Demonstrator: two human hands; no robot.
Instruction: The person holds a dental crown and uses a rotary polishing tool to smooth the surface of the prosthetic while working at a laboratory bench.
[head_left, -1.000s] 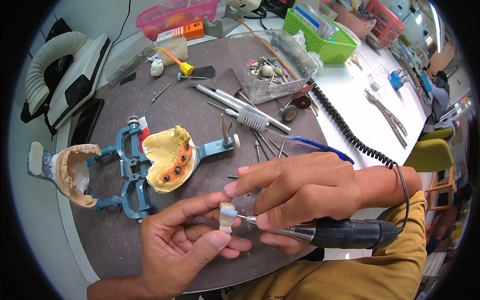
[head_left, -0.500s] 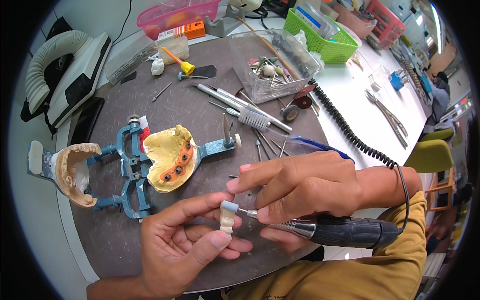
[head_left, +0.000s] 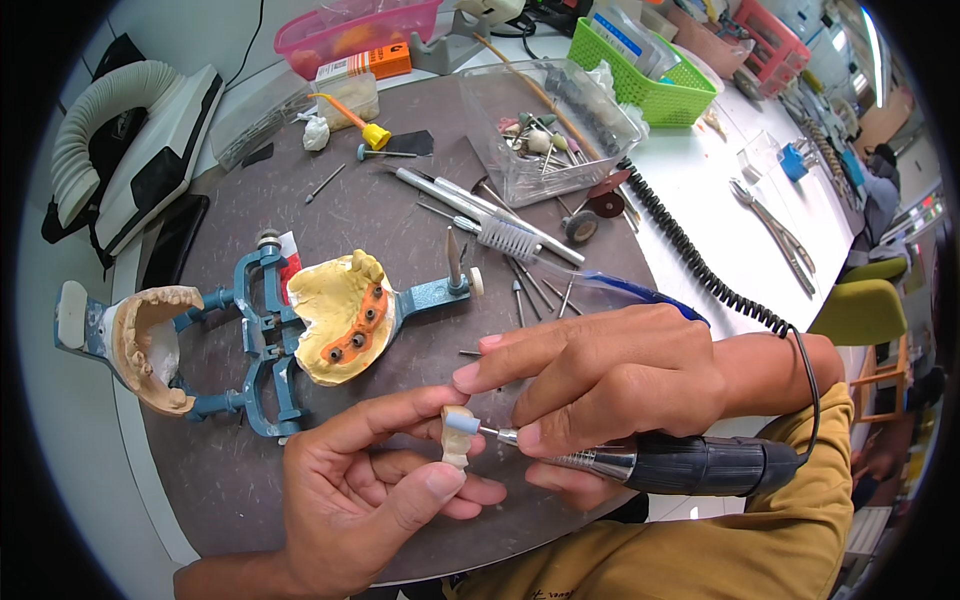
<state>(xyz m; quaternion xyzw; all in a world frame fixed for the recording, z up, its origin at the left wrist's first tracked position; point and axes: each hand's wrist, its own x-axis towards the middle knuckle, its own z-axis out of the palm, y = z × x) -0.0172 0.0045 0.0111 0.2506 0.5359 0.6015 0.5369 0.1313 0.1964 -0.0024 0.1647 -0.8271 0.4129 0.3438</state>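
Note:
My left hand [head_left: 370, 490] pinches a small cream-white dental bridge [head_left: 454, 447] between thumb and fingers. Wrapped around a black and silver dental handpiece [head_left: 690, 463], my right hand [head_left: 620, 385] keeps its forefinger stretched toward the left fingertips. The pale blue cylindrical polishing tip [head_left: 461, 423] at the handpiece's end lies against the upper part of the bridge. Behind the left hand rests a blue articulator [head_left: 262, 330], opened flat. It carries a beige tooth model [head_left: 150, 345] and a yellow model [head_left: 325, 300] with an orange gum section and several dark metal posts.
Loose burs and metal hand tools [head_left: 480, 215] lie beyond my hands. A clear box [head_left: 500, 175] of polishing bits stands behind them, near a green basket [head_left: 660, 100]. The handpiece's coiled black cord [head_left: 690, 255] runs along the right. Pliers [head_left: 775, 235] rest on the white bench.
The blue polishing tip has shifted slightly right and down along the bridge, and the handpiece has tilted a little. The left hand has barely moved.

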